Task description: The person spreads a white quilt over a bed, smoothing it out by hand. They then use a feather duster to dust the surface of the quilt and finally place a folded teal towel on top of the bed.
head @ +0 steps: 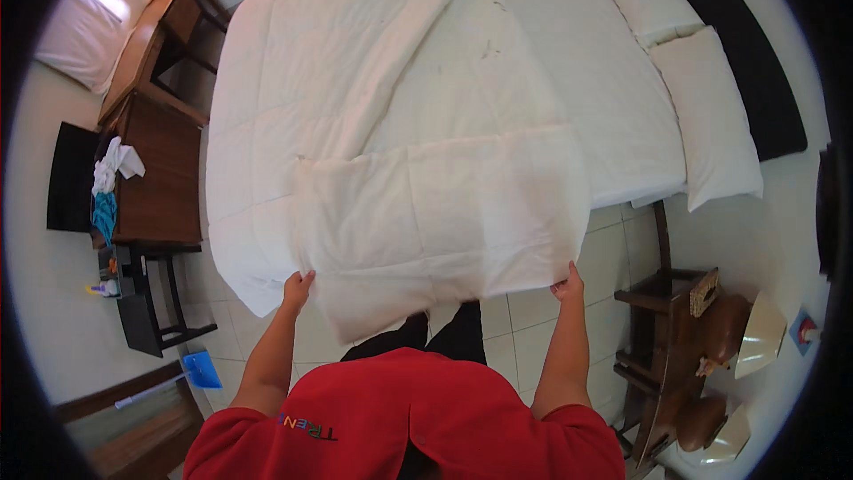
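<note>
A white quilted duvet [440, 213] lies partly folded over the bed, its near part raised and stretched between my hands. My left hand [298, 289] grips the duvet's edge at the left. At the right, my right hand [568, 284] pinches its near corner. A thick diagonal fold [400, 47] runs up across the middle of the bed. Small dark marks show on the white cloth above the hands. To the right, the white sheet [600, 93] is exposed beside two white pillows [713, 113].
A dark headboard [746, 60] stands behind the pillows. Wooden furniture with lamps [760, 333] is at the lower right. At the left are a wooden cabinet [163, 173] with crumpled cloths [113, 167], a black rack [150, 327] and a blue dustpan [201, 370] near the floor.
</note>
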### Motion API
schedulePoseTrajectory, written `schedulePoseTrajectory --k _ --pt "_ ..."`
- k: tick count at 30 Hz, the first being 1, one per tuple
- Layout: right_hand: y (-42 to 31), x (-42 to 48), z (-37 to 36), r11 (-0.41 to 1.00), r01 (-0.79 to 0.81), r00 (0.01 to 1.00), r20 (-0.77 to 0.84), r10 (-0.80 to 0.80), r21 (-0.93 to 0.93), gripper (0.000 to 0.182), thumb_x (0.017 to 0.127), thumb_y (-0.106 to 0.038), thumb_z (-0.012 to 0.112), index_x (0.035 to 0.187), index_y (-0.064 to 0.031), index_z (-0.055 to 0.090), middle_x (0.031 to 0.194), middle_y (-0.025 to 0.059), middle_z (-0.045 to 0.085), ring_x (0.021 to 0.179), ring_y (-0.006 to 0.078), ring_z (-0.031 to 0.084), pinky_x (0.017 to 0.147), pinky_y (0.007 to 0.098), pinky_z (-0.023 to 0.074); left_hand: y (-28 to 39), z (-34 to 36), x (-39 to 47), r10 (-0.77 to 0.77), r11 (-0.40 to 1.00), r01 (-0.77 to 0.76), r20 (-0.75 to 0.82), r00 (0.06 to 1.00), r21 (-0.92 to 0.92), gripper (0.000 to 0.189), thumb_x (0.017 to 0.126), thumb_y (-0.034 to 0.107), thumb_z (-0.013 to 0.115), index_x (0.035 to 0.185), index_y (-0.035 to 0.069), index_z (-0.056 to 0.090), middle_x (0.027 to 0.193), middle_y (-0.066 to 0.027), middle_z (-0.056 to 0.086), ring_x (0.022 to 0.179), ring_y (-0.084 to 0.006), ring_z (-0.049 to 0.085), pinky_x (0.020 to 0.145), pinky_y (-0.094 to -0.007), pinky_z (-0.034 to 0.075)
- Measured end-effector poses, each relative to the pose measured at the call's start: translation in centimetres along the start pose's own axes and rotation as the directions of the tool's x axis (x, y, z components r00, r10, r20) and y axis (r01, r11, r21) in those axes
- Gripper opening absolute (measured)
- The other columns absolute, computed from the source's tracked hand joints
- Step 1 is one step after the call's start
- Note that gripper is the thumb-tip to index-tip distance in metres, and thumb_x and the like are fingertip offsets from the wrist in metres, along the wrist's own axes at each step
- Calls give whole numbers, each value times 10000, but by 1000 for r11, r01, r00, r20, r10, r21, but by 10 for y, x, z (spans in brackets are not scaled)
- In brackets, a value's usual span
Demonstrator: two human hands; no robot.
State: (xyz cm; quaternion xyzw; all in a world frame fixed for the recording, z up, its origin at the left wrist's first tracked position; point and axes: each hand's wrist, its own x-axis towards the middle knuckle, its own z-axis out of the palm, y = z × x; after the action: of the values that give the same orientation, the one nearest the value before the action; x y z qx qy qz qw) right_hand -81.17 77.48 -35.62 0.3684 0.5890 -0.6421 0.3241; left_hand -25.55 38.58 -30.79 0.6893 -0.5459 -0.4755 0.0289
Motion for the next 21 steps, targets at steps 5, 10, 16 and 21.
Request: schedulePoseTrajectory --k 5,10,16,21 --pt "26 -53 75 865 62 994 -44 -96 -498 718 784 -330 690 1366 -73 357 1370 134 385 1289 292 324 999 480 322 -46 1 17 123 992 -121 -50 991 45 354 823 320 670 788 -9 543 682 -61 543 652 -166 498 601 -320 415" --pt "71 -69 134 492 613 781 378 -497 -618 832 760 -249 720 1414 -30 254 1350 170 387 1243 276 385 1002 379 347 0 13 -12 313 950 -312 14 950 -22 510 771 321 712 1095 -40 556 1005 -176 642 906 -244 616 800 -345 473" --pt "152 -217 298 337 883 402 897 -182 -327 969 715 -359 771 1404 32 214 1422 244 276 1273 305 364 1006 388 365 9 48 -56 455 885 -449 25 890 -124 515 726 259 705 1148 11 543 955 -183 653 826 -275 641 740 -364 493" --pt "178 -344 374 -292 913 315 947 63 -284 986 706 -311 747 1445 -66 142 1447 282 162 1186 410 434 958 433 415 93 56 -153 513 852 -492 102 852 -176 416 698 235 697 1011 6 548 797 -192 629 681 -329 610 635 -404 484"
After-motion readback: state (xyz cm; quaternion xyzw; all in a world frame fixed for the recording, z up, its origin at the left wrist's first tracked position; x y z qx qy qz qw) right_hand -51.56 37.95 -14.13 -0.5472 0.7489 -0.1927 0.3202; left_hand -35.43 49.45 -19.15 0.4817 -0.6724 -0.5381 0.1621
